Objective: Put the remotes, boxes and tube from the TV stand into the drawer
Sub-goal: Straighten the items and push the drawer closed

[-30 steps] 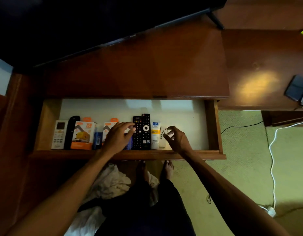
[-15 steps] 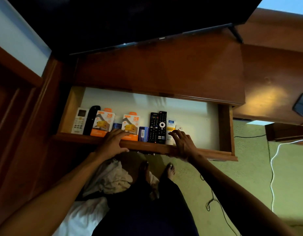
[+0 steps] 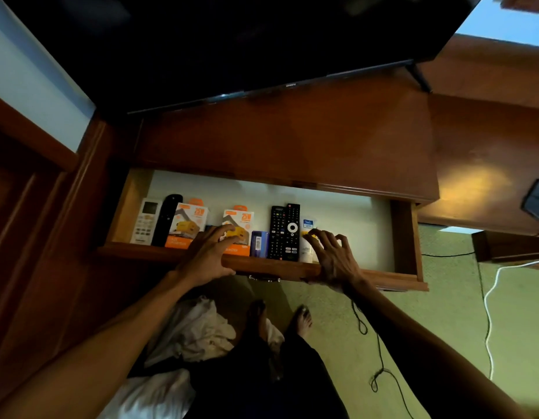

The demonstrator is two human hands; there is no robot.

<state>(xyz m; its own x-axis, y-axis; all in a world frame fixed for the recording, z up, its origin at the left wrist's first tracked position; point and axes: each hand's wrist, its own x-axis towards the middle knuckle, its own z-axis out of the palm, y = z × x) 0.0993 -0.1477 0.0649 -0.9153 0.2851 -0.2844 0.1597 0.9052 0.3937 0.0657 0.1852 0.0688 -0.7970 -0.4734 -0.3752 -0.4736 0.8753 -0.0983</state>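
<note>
The open drawer (image 3: 356, 231) under the TV stand top (image 3: 292, 137) holds a row of things along its front. From the left: a white remote (image 3: 145, 220), a slim black remote (image 3: 166, 219), an orange box (image 3: 186, 225), a second orange box (image 3: 241, 219), a small blue box (image 3: 259, 243), two black remotes (image 3: 284, 231) side by side, and a white tube (image 3: 307, 226). My left hand (image 3: 207, 257) lies over the drawer's front edge, its fingers spread across the second orange box. My right hand (image 3: 331, 258) rests on the same edge beside the tube, fingers arched apart.
A dark TV (image 3: 262, 40) stands on the stand above the drawer. A wooden desk (image 3: 480, 182) at the right carries a dark flat object (image 3: 537, 202). A white cable (image 3: 489, 297) and a black cable (image 3: 380, 358) trail over the green carpet. White cloth (image 3: 195, 328) lies by my feet.
Both hands have drawn back from the things inside to the drawer's front edge. The view has tilted up and left, showing more of the TV.
</note>
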